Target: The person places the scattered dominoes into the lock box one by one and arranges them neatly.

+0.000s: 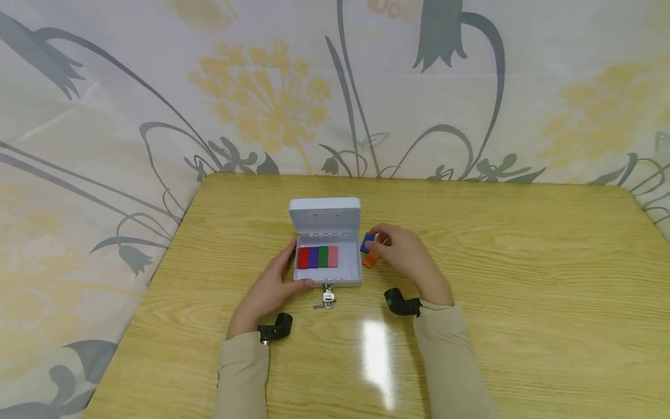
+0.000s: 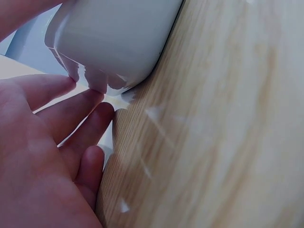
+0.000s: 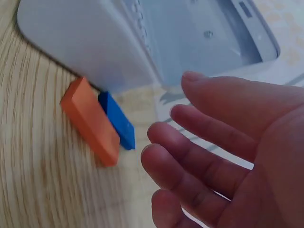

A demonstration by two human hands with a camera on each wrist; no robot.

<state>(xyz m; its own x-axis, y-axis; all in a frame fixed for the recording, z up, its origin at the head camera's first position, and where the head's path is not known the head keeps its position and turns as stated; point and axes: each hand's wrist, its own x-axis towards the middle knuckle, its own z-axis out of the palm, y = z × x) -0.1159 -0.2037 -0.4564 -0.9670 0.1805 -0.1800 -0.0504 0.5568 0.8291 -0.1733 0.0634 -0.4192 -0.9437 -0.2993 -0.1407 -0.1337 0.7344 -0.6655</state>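
A small white metal cash box stands on the table with its lid raised. Red, purple, green and pink blocks lie side by side inside it. My left hand holds the box's left side, thumb at the front edge and fingertips against the far corner in the left wrist view. Beyond the box's right wall, my right hand hovers over a blue block and an orange block. Its fingers are loosely bent and apart from both blocks in the right wrist view.
Keys hang at the lock on the box's front. The wooden table extends far to the right, and a flower-patterned curtain hangs behind it. Both wrists carry a small black camera.
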